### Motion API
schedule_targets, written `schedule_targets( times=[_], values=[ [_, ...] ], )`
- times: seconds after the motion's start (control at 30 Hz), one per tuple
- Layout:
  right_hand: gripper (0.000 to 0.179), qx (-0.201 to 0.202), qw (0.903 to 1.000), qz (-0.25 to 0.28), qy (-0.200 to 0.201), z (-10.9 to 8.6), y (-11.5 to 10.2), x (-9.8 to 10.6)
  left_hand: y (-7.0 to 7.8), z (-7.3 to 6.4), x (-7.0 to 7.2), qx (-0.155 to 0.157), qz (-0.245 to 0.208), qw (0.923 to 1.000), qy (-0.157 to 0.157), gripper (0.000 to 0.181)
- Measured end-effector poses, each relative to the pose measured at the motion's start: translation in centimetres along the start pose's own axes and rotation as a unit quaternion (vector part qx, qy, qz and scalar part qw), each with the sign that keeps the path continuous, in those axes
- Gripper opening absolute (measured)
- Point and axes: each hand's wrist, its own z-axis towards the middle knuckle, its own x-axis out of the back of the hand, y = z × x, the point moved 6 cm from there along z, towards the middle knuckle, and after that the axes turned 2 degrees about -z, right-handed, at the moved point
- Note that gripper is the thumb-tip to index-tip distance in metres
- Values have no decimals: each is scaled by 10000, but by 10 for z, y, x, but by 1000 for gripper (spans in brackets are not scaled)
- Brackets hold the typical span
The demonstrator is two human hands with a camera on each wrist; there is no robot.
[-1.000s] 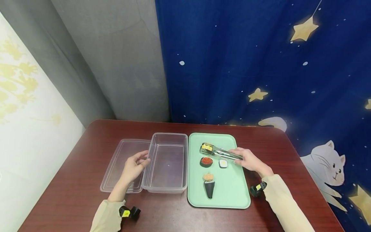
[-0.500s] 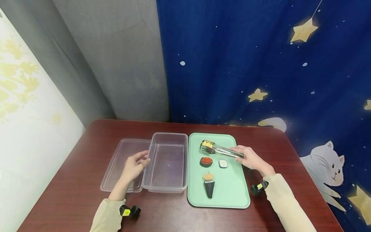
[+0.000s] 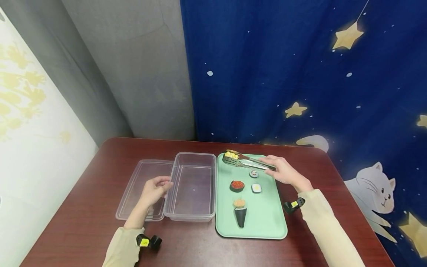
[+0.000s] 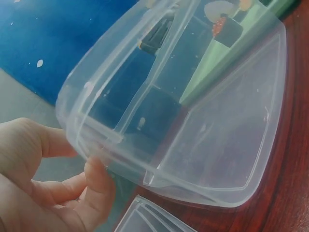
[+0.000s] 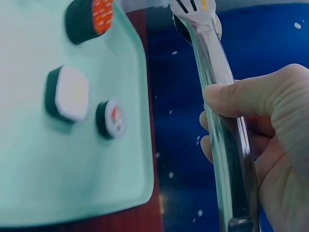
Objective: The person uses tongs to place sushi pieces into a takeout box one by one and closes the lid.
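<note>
My left hand (image 3: 153,191) pinches the left wall of a clear plastic container (image 3: 190,217), thumb and fingers at its rim in the left wrist view. My right hand (image 3: 282,169) grips metal tongs (image 3: 253,163), thumb along one arm in the right wrist view. Between the tong tips sits a yellow-topped sushi piece (image 3: 230,155), raised over the back left corner of the green tray (image 3: 267,218). On the tray lie a red roe sushi (image 3: 237,186), a white square roll (image 3: 256,188), a small round roll (image 3: 254,174) and a dark cone hand roll (image 3: 240,217).
A clear flat lid (image 3: 138,189) lies on the brown table (image 3: 186,244), left of the container and partly behind my left hand. The tray stands right beside the container. A blue curtain (image 3: 247,92) hangs behind the table's back edge.
The tongs with the yellow-topped sushi have risen off the tray and moved back and left, uncovering the small round roll. My left hand stays at the container.
</note>
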Motion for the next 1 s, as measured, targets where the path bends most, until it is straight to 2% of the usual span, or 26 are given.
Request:
schedule_targets(
  times=[0.33,0.47,0.7,1.0],
  values=[
    [46,106,9992,342,-167,32,-23,-1,-8,2,-1,453,-644,9964,-303,40],
    [46,142,9989,363,-264,45,-30,-7,-8,2,-1,453,-669,9962,-313,41],
    [46,439,9964,502,-515,67,-45,-23,-7,0,0,374,-616,9970,-299,40],
    [44,619,9933,238,-952,92,-60,-51,-8,-1,-1,436,-716,9961,-292,36]
  ],
)
